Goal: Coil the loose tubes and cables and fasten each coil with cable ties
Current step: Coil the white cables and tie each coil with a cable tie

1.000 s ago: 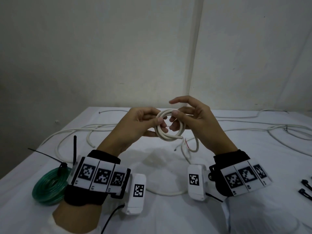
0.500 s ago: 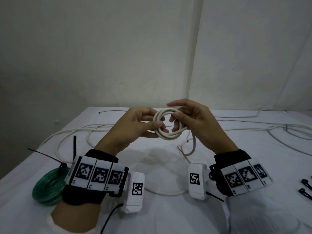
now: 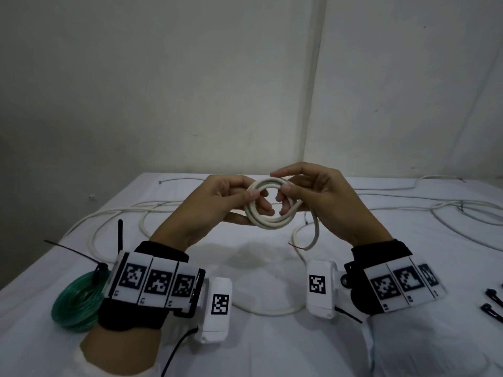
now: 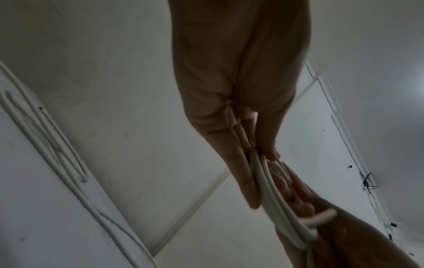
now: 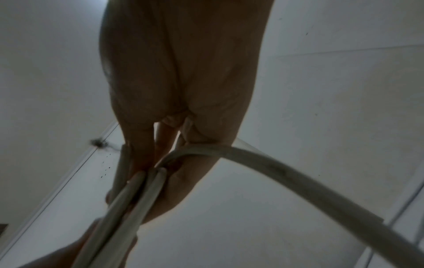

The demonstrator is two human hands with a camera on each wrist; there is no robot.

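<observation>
Head view: both hands, left hand and right hand, pinch the white cable coil; green tube coil, loose cables, probably cable ties lie around.

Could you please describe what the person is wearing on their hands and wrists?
The left hand and right hand are bare. Each wrist carries a black band topped by white panels printed with black square codes, plus a white camera box bearing one code. Thin black cables trail off. Pale sleeves follow.
</observation>
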